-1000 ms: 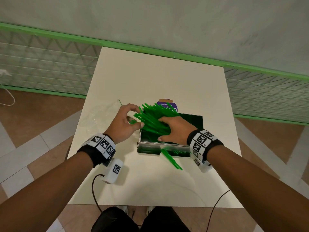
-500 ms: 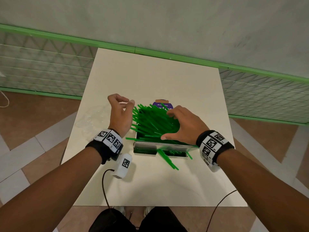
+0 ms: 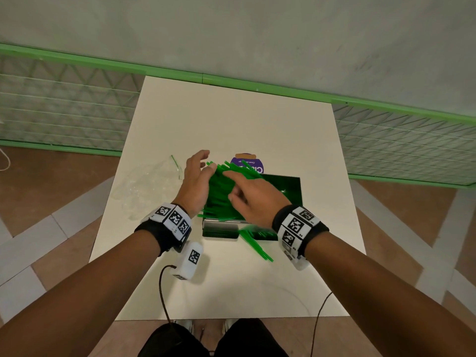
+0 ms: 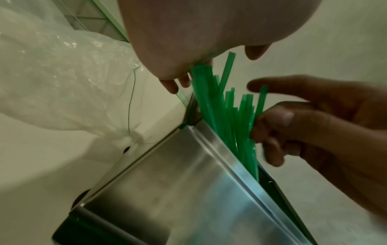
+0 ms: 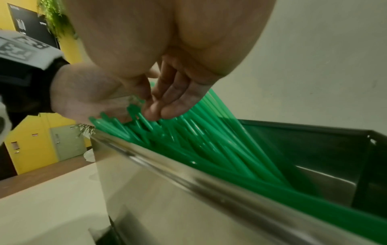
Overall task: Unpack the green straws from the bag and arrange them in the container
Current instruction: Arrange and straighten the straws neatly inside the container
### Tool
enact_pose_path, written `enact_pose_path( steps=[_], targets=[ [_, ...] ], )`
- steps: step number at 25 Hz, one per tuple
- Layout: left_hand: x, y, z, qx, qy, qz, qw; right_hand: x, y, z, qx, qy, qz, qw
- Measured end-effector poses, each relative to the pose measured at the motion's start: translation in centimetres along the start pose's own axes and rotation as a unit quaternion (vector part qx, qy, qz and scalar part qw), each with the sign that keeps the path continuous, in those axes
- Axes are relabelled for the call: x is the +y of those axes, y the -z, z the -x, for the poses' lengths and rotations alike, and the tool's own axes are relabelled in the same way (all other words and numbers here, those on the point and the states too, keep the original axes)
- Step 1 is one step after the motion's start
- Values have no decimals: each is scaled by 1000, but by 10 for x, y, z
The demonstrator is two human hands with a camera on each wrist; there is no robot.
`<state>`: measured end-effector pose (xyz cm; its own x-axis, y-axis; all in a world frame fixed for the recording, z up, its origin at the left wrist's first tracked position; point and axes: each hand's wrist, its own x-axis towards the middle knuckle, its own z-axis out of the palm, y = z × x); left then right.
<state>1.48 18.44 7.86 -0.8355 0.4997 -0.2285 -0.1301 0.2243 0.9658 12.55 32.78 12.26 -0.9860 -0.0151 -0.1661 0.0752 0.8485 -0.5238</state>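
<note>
A bundle of green straws [image 3: 221, 197] leans left in the steel container [image 3: 221, 229], ends sticking over its left rim. My left hand [image 3: 198, 176] stands edge-on against the bundle's left side, fingers straight, palm touching the straw ends [image 4: 209, 92]. My right hand [image 3: 244, 191] lies over the top of the bundle with fingers extended, and its fingertips [image 5: 159, 109] press on the straws [image 5: 209, 140]. Neither hand grips anything. Several loose straws [image 3: 257, 247] lie on the table against the container's near wall. The clear, empty plastic bag [image 3: 149, 186] lies crumpled to the left.
The container [image 5: 209, 187] sits mid-table on a white table [image 3: 231, 119]. A purple labelled item [image 3: 248, 163] lies just behind it. A white tagged device [image 3: 192, 258] on a cable hangs under my left wrist. A green-railed wall runs behind the table.
My right hand has slid left across the top of the straws. My left hand has uncurled and come in against the bundle's left side, gathering the spread straws closer.
</note>
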Motion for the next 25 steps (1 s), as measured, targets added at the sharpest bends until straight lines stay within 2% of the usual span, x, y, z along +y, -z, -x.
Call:
enact_pose_path(
  steps=[3,5,7,9,11,14,17,18,20,22,25],
  targets=[
    [5,-2,-2,-59,-40,-27,997,18,14,11,86,-53,73,992],
    [2,-7,-5,-91,-47,-43,994,39,21,18,91,-107,106,984],
    [0,-11,-8,-84,-42,-53,994,58,21,19,24,-152,139,978],
    [-2,-13,-10,-49,-39,-54,997,66,14,15,-58,-173,125,975],
    [-2,-14,-10,-18,-41,-52,998,67,5,12,-77,-183,94,976],
    [-2,-10,-13,23,-69,-82,994,66,6,12,-2,-161,123,979],
    [-8,-8,-20,-20,-75,-164,983,63,16,21,49,-145,181,972],
    [-10,-9,-22,-51,-65,-200,976,65,18,22,34,-145,171,974],
    [-11,-9,-24,-91,-34,-213,972,71,15,19,-63,-142,109,982],
    [-8,-8,-24,-83,-1,-153,985,72,10,10,-152,-155,54,975],
    [-6,-4,-21,-40,21,-105,993,71,3,-8,-178,-164,71,968]
  ],
)
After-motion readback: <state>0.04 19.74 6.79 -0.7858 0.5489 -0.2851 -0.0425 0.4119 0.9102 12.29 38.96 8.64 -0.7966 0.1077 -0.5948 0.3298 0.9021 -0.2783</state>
